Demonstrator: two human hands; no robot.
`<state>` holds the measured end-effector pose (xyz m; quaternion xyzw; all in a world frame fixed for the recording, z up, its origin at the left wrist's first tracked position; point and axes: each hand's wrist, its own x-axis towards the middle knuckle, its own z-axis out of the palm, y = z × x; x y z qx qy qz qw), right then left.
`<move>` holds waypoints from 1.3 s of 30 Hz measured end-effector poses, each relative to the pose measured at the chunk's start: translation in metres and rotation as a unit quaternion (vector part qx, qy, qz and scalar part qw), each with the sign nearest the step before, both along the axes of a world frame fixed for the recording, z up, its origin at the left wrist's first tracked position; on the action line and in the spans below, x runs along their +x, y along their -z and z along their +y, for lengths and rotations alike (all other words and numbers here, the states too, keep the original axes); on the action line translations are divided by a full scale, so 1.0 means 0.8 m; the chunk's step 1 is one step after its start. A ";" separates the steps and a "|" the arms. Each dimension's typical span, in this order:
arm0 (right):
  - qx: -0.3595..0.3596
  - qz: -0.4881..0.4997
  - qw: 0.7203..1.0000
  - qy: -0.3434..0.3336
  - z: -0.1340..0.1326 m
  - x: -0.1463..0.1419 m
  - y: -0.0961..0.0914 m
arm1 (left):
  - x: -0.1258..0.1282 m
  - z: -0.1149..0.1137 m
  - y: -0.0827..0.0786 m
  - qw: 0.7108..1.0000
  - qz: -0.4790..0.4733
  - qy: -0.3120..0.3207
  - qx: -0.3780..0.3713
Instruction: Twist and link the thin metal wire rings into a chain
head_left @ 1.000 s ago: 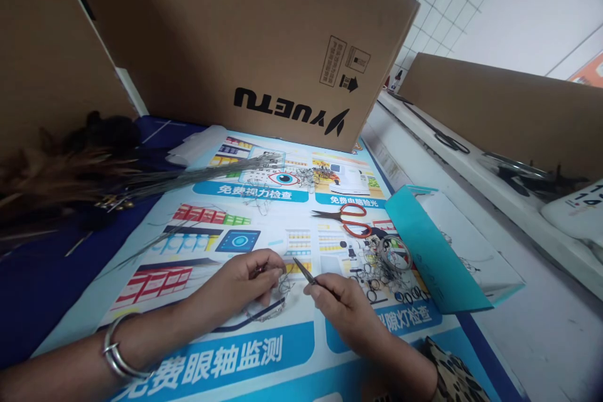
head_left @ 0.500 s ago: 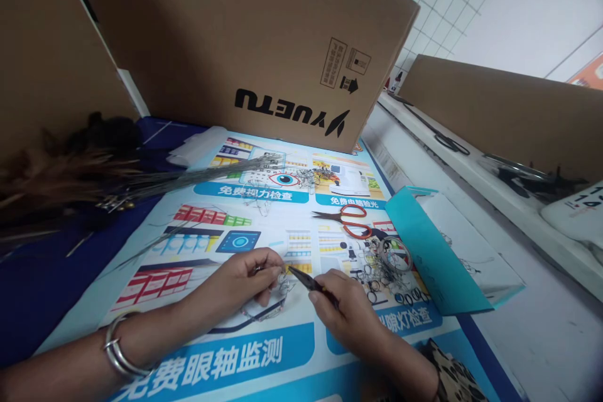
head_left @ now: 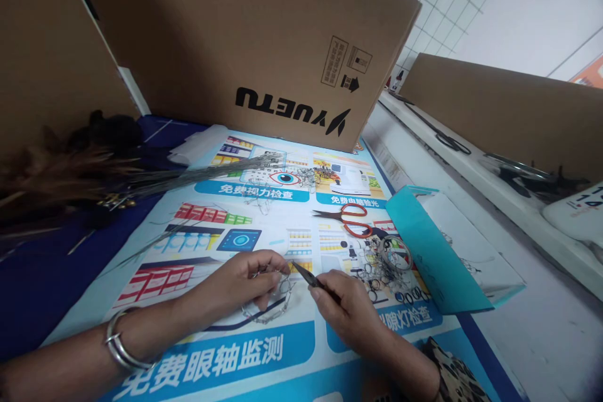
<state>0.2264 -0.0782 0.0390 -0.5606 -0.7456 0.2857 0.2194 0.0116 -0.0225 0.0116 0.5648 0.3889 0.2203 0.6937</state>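
Note:
My left hand [head_left: 257, 277] is closed in a pinch, with a thin wire bracelet or chain [head_left: 277, 313] hanging from the fingers in a loop above the printed sheet. Wrapped around the handles of a pair of dark needle-nose pliers [head_left: 305, 274] is my right hand [head_left: 346, 303]. The pliers' tips point up and left and end just beside the left fingertips. Whether they touch the wire I cannot tell. Farther back lie orange-handled scissors [head_left: 346, 217]. A heap of wire, rings and small parts [head_left: 384, 264] sits beyond my right hand.
A teal box [head_left: 419, 251] holding wire bits stands at the right. Long thin rods [head_left: 207, 173] lie across the back left, near dark feathery material [head_left: 61, 182]. A large cardboard box [head_left: 235, 31] rises behind. Along the right runs a white ledge [head_left: 499, 182].
The pliers' tips have shifted slightly up, and the hanging loop shows more openly below my left fingers. Both hands otherwise stay nearly in place.

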 end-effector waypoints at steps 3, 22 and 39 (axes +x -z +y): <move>-0.004 0.006 1.000 0.002 0.000 -0.001 -0.001 | 0.001 0.000 -0.002 0.999 0.023 0.000 0.023; 0.002 0.031 0.999 0.021 -0.005 -0.006 0.006 | 0.003 0.002 0.009 0.999 -0.021 -0.034 -0.012; 0.008 0.027 0.998 -0.049 0.001 0.004 0.008 | -0.005 0.005 0.004 0.999 -0.036 0.034 -0.012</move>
